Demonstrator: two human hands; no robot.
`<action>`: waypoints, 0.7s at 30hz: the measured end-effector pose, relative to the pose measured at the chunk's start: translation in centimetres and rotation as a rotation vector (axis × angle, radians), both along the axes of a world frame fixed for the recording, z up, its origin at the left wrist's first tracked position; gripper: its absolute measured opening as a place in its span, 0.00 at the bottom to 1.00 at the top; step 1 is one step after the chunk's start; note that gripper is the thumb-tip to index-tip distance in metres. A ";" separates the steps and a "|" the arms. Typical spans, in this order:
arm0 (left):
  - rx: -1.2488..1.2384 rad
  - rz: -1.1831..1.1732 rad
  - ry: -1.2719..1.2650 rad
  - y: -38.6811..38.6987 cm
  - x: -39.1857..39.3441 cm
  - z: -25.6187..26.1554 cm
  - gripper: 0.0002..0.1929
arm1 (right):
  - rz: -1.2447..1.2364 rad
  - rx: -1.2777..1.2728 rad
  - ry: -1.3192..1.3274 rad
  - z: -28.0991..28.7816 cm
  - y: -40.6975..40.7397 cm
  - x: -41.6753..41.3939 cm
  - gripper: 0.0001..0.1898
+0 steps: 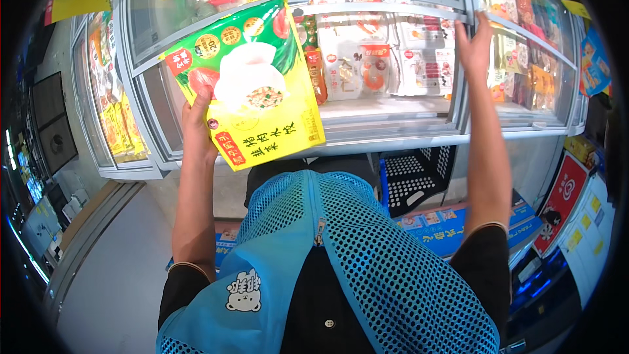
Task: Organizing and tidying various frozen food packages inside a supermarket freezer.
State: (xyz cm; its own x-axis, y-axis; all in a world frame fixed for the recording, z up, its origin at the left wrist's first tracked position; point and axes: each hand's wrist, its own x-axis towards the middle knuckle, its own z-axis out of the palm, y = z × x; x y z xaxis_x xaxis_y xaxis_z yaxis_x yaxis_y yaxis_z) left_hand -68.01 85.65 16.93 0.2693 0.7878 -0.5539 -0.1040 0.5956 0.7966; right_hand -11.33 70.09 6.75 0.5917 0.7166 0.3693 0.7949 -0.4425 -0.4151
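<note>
My left hand (199, 120) grips the lower left edge of a green and yellow bag of frozen dumplings (265, 108), thumb on its front. The bag is tilted and hangs over the left part of a chest freezer with glass sliding lids (314, 142). My right hand (474, 44) rests on the grey metal frame (464, 69) between two freezer sections, fingers spread to either side of it; whether it grips the frame I cannot tell. Beyond the bag, white packs of frozen food (354, 66) lie inside the freezer, where the lid is slid back.
Another freezer section (523, 69) with packs stands at the right, and one (115, 108) at the left. A black plastic basket (417, 174) sits below the freezer's front edge. Blue printed boxes or panels (432, 231) lie low near my legs.
</note>
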 end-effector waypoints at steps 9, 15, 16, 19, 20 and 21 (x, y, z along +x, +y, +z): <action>-0.244 -0.222 -0.173 0.0 2.4 2.0 0.28 | 0.338 0.018 1.989 8.8 -0.4 -29.1 0.49; -0.219 -0.406 -0.129 0.2 4.7 3.2 0.29 | 0.406 0.286 2.161 7.4 -2.9 -31.1 0.45; -0.200 -0.412 -0.174 -0.1 4.7 3.3 0.29 | 0.407 0.280 2.155 7.5 -3.1 -31.2 0.45; -0.159 -0.459 -0.317 -0.3 3.1 2.7 0.31 | 0.220 0.287 2.280 7.9 -3.7 -31.9 0.40; -0.161 -0.415 -0.387 -0.5 2.1 2.1 0.35 | 0.183 0.367 2.297 8.2 -4.1 -32.3 0.38; -0.158 -0.366 -0.457 -0.5 1.0 1.7 0.39 | 0.153 0.442 2.313 8.7 -4.2 -32.7 0.37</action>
State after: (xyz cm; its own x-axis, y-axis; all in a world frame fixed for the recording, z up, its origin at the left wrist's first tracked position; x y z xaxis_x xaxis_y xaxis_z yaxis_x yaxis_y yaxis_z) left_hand -66.98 85.11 18.62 0.7454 0.5170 -0.4209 -0.1810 0.7646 0.6186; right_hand -44.05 65.86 15.46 0.0707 0.8724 -0.4836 -0.9302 -0.1174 -0.3477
